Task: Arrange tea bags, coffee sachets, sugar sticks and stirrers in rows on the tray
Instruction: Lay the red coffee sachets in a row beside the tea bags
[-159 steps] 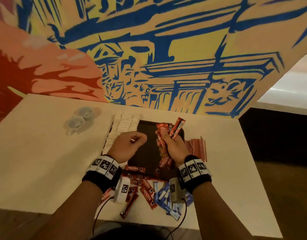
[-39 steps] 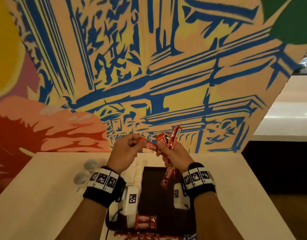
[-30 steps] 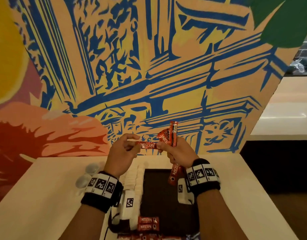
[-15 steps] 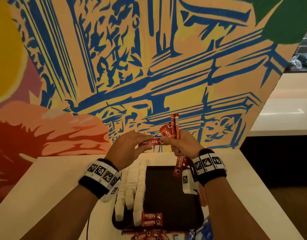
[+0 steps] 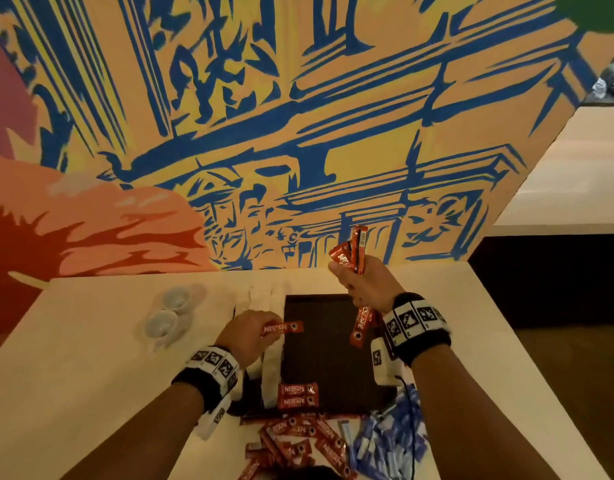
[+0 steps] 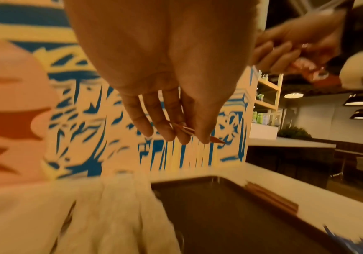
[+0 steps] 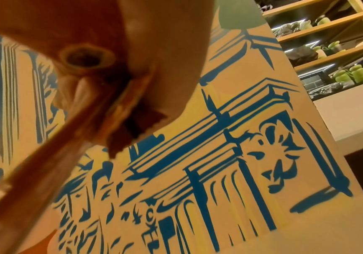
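The left hand pinches one red coffee sachet between thumb and fingertips and holds it flat above the left part of the dark tray, while the right hand is raised over the far right corner of the tray with its fingers closed around a bunch of sachets, some ends pointing up and some hanging below the palm. Two placed sachets lie side by side at the near edge of the tray, so I judge that the step now is to put this one down as the next in that row. To do it well, the hand should lower the sachet with its long side parallel to those two, set it just beside the upper one without overlap, and release only when it lies flat (the printed side up, as on the others). The white sugar sticks lie along the left edge of the tray, very near the left hand, and the wrist could push them out of line when it comes down. On the surface before the tray there is a loose pile of red sachets and beside it blue packets; red stirrers lie along the right side of the tray, and two small cups stand well to the left, out of the way.
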`<state>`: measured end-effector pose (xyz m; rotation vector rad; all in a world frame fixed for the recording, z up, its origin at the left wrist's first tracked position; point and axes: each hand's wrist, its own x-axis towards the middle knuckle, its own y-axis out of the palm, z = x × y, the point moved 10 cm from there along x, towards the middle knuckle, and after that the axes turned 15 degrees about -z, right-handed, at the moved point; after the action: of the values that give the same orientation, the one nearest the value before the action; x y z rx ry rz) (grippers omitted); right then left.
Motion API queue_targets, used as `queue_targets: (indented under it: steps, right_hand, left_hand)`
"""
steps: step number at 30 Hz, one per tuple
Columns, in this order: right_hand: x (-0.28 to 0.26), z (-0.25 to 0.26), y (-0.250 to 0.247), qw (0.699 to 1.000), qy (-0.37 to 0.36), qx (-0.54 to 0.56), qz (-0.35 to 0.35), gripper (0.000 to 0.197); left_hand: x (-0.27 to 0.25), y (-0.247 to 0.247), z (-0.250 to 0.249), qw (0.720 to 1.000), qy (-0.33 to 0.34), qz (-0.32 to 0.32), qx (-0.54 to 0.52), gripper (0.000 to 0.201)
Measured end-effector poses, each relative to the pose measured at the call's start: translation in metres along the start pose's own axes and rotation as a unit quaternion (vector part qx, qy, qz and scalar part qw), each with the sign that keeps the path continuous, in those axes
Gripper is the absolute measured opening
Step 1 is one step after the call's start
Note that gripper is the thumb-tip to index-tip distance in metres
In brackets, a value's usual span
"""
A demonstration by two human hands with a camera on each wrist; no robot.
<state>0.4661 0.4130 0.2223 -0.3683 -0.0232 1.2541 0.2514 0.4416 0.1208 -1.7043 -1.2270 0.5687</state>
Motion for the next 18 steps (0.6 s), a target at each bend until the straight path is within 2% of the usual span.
queue_targets:
  steps: [4, 10, 14, 18]
  right_hand:
    - [-0.004, -0.033, 0.006, 0.999, 0.034, -0.022, -0.001, 0.03]
    - [0.0, -0.057, 0.003, 0.997, 0.054, -0.056, -0.004, 0.031]
    - [0.003, -0.06, -0.001, 0.995, 0.037, -0.09, -0.005, 0.032]
    - [0.005, -0.068, -0.006, 0.993, 0.036, -0.11, -0.005, 0.031]
  left_hand:
    - [-0.019, 0.071, 0.019, 0.996, -0.019, 0.067, 0.05, 0.025]
    - [-0.033, 0.136, 0.021, 0.984, -0.021, 0.125, 0.124, 0.033]
    - [-0.035, 0.164, 0.022, 0.972, -0.019, 0.169, 0.161, 0.033]
    - [-0.036, 0.171, 0.026, 0.967, -0.028, 0.166, 0.191, 0.035]
